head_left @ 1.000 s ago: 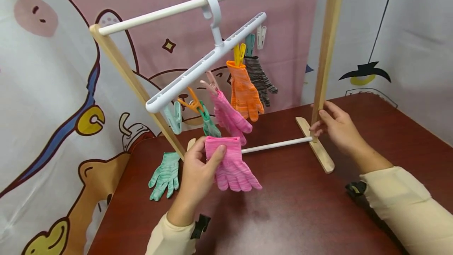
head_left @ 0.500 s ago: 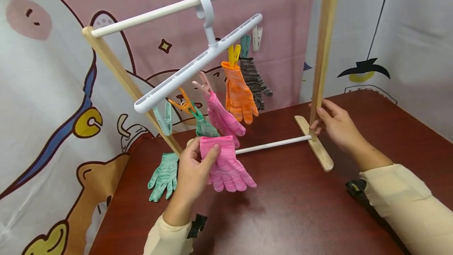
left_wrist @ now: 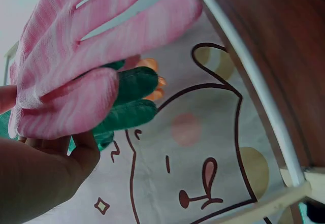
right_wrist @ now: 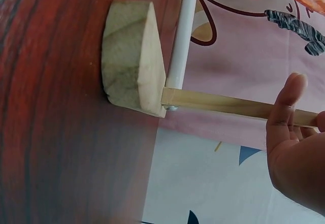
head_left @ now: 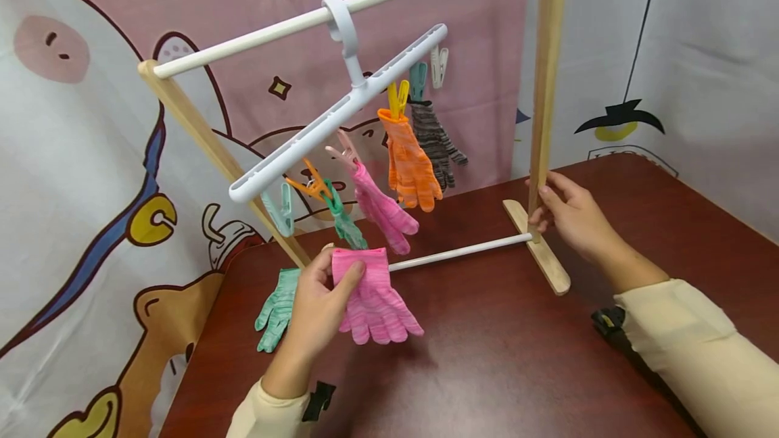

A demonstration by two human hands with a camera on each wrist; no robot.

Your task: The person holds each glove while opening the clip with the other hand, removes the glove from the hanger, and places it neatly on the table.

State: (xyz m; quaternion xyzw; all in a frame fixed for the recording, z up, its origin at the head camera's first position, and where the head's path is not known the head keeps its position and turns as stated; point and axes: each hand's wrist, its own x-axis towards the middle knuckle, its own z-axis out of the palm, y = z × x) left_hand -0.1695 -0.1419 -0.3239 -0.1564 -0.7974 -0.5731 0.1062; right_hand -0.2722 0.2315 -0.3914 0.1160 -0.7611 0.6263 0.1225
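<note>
My left hand [head_left: 331,272] pinches the cuff of a pink knit glove [head_left: 374,296] just above the table, its fingers hanging to the right. In the left wrist view the pink glove [left_wrist: 86,56] lies over my left hand [left_wrist: 40,173], with green glove fingers [left_wrist: 129,99] behind it. My right hand [head_left: 541,208] grips the right wooden upright [head_left: 541,86] of the drying rack near its foot [head_left: 538,249]. In the right wrist view my right hand [right_wrist: 294,148] is around the upright [right_wrist: 228,104] by the foot [right_wrist: 132,56].
A white clip hanger [head_left: 341,110] hangs on the top rod [head_left: 243,42]. It holds a green glove [head_left: 343,225], a pink one [head_left: 380,205], an orange one [head_left: 409,161] and a dark striped one [head_left: 437,140]. Another green glove [head_left: 276,306] lies on the brown table [head_left: 499,357].
My left hand has carried the pink glove a little left and down. The hanger has swung slightly left. My right hand has stayed on the upright.
</note>
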